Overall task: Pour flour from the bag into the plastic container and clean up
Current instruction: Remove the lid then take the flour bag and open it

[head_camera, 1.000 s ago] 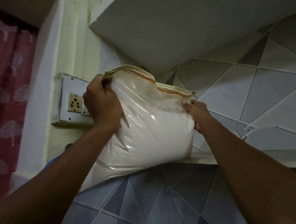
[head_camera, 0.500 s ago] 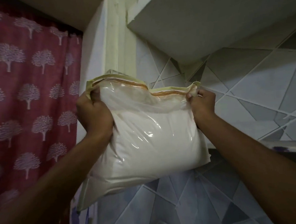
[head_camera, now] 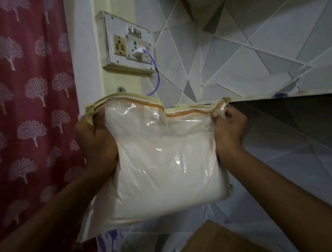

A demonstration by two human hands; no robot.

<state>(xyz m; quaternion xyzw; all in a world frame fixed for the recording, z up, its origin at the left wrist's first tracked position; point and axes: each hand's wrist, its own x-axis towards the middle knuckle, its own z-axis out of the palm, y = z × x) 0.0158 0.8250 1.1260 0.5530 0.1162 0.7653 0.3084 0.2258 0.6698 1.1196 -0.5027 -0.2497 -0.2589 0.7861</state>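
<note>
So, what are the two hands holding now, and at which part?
Both grip the flour bag at its top corners: the left hand at the left corner, the right hand at the right corner.

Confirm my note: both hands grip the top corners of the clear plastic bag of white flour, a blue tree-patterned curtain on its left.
Wrong colour: the head view shows the tree-patterned curtain is red, not blue. The left hand and right hand grip the top corners of the clear plastic flour bag.

Flour bag (head_camera: 160, 165): glossy clear plastic, cloth-like cream trim. Curtain (head_camera: 27, 116): matt red patterned cloth. Wall tiles (head_camera: 254, 47): smooth.
</note>
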